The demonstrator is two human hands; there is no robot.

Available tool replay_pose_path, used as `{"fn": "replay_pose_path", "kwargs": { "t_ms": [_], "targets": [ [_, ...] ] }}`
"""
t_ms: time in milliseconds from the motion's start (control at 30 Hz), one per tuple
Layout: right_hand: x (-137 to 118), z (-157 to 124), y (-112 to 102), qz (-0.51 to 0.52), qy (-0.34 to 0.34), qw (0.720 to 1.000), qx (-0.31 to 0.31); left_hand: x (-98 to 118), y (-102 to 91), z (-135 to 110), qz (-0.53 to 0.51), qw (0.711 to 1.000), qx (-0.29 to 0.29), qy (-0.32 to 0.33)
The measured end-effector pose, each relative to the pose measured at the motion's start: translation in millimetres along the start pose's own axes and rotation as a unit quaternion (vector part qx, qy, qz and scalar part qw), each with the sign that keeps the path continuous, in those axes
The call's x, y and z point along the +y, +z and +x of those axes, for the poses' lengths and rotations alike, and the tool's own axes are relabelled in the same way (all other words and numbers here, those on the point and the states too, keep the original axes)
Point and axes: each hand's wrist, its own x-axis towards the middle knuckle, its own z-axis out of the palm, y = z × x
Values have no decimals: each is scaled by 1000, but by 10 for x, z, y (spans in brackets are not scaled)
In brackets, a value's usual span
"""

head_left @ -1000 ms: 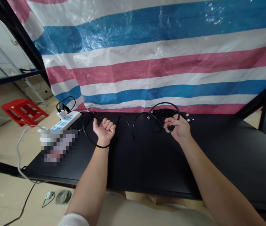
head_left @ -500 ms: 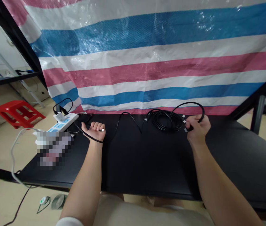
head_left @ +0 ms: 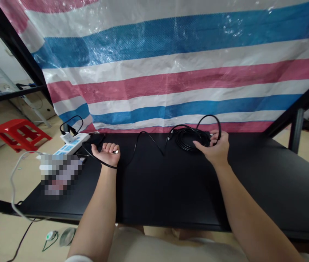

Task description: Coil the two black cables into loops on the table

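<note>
A black cable (head_left: 186, 147) lies in a coil at the back of the black table. My right hand (head_left: 216, 147) is at the coil's right side, its fingers curled round a loop that arches above them, while its thumb stands apart near the coil. Palm up, my left hand (head_left: 108, 153) has its fingers curled in over a cable end, and a small metal connector (head_left: 116, 151) shows by the little finger. From there a length of cable crosses under the left wrist. One wavy strand runs over the table between the coil and my left hand.
At the left, a white power strip (head_left: 80, 140) holds plugs with a black lead. Beside it lies a blurred-out object (head_left: 61, 178). A red stool (head_left: 20, 133) stands on the floor beyond. Behind the table (head_left: 168, 189) hangs a striped plastic sheet (head_left: 165, 83).
My right hand has moved left to the coil and its thumb has spread away from the fingers. The raised loop has shifted left with it. My left hand keeps its pose.
</note>
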Motion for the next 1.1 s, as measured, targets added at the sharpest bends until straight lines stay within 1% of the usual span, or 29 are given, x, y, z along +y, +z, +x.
{"fn": "replay_pose_path", "kwargs": {
  "t_ms": [100,200,300,400,467,500,567,633,733,833,933,1000,1100],
  "targets": [
    [-70,5,3,75,64,995,-20,-16,29,-23,25,1000,-4,-4],
    [-130,0,39,162,130,977,-39,-62,84,-43,67,998,-1,-14],
    [-192,-36,109,259,176,947,-69,-131,126,-47,130,991,-3,-20],
    [-265,-100,189,351,191,908,-124,-210,134,-43,192,981,-8,-13],
    [-310,-149,245,377,203,890,-156,-264,128,-44,231,973,-23,-3],
    [-328,-174,273,378,210,886,-168,-291,126,-48,249,968,-33,3],
    [-350,-227,330,361,221,888,-179,-341,123,-61,282,958,-55,15],
    [-358,-285,378,327,216,901,-185,-387,125,-79,307,948,-76,19],
    [-364,-378,423,264,166,926,-211,-441,129,-97,329,939,-92,25],
    [-382,-461,441,210,111,939,-249,-481,122,-93,338,938,-67,32],
    [-402,-515,452,159,67,949,-265,-512,103,-77,350,935,-34,33],
    [-408,-532,461,136,46,953,-267,-527,89,-71,371,927,-35,46],
    [-409,-542,480,125,38,954,-270,-541,79,-82,414,905,-60,79]
  ]
}}
